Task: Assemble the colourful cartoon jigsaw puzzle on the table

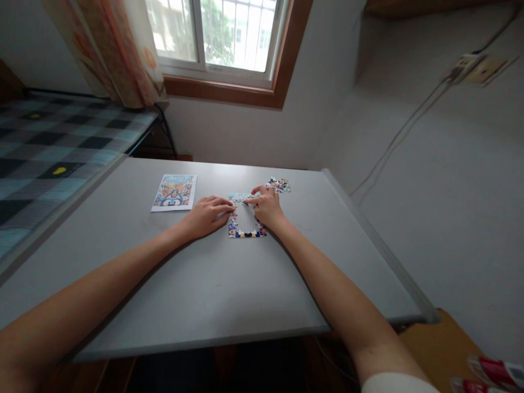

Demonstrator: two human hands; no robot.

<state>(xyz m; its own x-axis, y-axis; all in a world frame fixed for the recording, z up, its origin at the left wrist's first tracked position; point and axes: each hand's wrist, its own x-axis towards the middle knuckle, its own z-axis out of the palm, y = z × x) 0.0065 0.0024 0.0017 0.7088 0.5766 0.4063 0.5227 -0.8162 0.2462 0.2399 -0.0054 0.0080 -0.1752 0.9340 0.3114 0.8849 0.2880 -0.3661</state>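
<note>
A partly assembled jigsaw puzzle (pixel 248 234) lies on the table, its border joined around a bare middle. My left hand (pixel 210 214) rests flat at the puzzle's left side, fingers stretched and fingertips touching the left border. Over the upper right part is my right hand (pixel 267 208), with fingers apart and one fingertip down on pieces just inside the top border. That hand covers much of the right border. Beyond it sits a heap of loose puzzle pieces (pixel 280 184). Left of the puzzle lies a printed picture sheet (pixel 175 192) with a blue cartoon figure.
The grey table (pixel 213 289) has a raised rim along its right side. A bed with a checked cover (pixel 77 139) stands at the left, beside a curtain (pixel 118 49). Cables (pixel 399 134) hang from a wall socket (pixel 477 68) at the right.
</note>
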